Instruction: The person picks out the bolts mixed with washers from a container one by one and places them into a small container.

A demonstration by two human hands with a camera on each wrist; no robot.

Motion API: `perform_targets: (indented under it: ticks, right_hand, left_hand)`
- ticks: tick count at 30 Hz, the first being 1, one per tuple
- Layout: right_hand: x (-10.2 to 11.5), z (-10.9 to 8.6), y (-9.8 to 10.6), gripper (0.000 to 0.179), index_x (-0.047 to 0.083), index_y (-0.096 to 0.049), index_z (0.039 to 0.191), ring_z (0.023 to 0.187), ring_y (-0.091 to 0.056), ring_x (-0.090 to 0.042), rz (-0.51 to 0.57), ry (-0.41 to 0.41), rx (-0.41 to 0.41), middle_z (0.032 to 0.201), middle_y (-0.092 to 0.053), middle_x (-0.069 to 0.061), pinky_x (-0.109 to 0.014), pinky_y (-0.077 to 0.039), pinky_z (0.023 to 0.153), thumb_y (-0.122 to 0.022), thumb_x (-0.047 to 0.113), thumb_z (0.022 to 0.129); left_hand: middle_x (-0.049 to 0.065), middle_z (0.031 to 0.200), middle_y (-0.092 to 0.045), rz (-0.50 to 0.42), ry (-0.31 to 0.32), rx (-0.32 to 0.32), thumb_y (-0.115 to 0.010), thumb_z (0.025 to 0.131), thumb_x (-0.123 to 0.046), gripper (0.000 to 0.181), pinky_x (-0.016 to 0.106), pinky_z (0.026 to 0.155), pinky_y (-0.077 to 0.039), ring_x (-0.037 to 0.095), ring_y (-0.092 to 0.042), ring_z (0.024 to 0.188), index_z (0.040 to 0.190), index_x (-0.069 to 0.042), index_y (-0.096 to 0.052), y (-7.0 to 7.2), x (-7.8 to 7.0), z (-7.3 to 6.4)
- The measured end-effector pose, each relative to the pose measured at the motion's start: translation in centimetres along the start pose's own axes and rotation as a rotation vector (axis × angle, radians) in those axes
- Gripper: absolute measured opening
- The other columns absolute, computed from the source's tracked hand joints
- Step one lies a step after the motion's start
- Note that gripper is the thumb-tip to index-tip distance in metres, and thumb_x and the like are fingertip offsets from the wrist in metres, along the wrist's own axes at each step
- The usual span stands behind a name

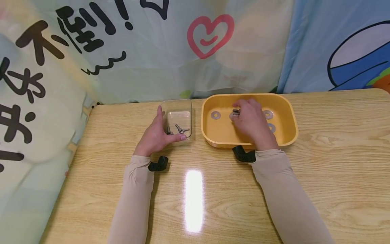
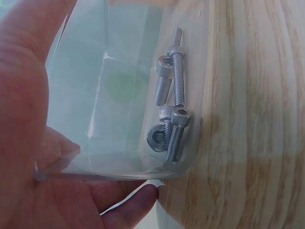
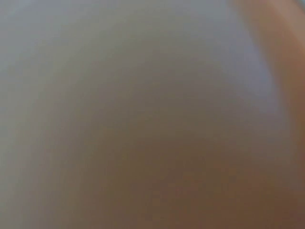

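My left hand (image 1: 155,134) grips the near left corner of a clear plastic box (image 1: 191,117), thumb along its front wall and fingers along its left side. Several silver socket head screws (image 2: 177,78) lie on the bottom of this box. Over the yellow bin (image 1: 213,138), my right hand (image 1: 251,118) reaches in with curled fingers. It pinches a few short metal screws (image 1: 236,112) at the fingertips; their exact number cannot be made out. Flat metal washers (image 1: 215,115) lie on the bin floor, some partly hidden by the right hand. The right wrist view is only a blur.
Both containers stand side by side at the back of a wooden table (image 1: 225,196), a narrow gap between them. A printed curtain (image 1: 152,74) hangs right behind the table's far edge. Black wrist mounts (image 1: 158,164) sit on both sleeves.
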State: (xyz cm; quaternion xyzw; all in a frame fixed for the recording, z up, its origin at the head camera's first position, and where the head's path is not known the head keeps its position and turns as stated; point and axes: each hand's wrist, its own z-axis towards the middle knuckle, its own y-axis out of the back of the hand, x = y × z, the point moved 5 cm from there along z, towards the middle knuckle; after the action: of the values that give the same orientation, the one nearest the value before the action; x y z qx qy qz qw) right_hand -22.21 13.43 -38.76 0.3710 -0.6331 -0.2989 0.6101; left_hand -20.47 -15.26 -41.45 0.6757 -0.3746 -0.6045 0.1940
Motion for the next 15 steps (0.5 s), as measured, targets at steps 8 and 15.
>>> perform_targets:
  ticks: [8, 15]
  right_hand:
    - [-0.27, -0.23, -0.34, 0.039, -0.010, -0.058, 0.127, 0.116, -0.042, -0.048, -0.041, 0.009, 0.023, 0.121, -0.054, -0.032, -0.057, -0.034, 0.104, -0.060, 0.006, 0.092]
    - [-0.58, -0.08, -0.56, 0.038, -0.009, -0.058, 0.126, 0.117, -0.043, -0.050, -0.077, -0.006, 0.045, 0.121, -0.054, -0.033, -0.058, -0.033, 0.105, -0.060, 0.009, 0.094]
  left_hand:
    - [0.017, 0.166, -0.016, -0.001, -0.011, -0.006, -0.086, 0.073, -0.055, 0.141, 0.048, 0.119, -0.026, 0.032, -0.021, 0.151, 0.160, -0.007, 0.014, 0.07, 0.00, -0.03]
    - [0.017, 0.166, -0.016, -0.003, -0.024, -0.011, -0.086, 0.074, -0.055, 0.140, 0.047, 0.119, -0.026, 0.032, -0.021, 0.150, 0.160, -0.007, 0.014, 0.13, 0.04, 0.09]
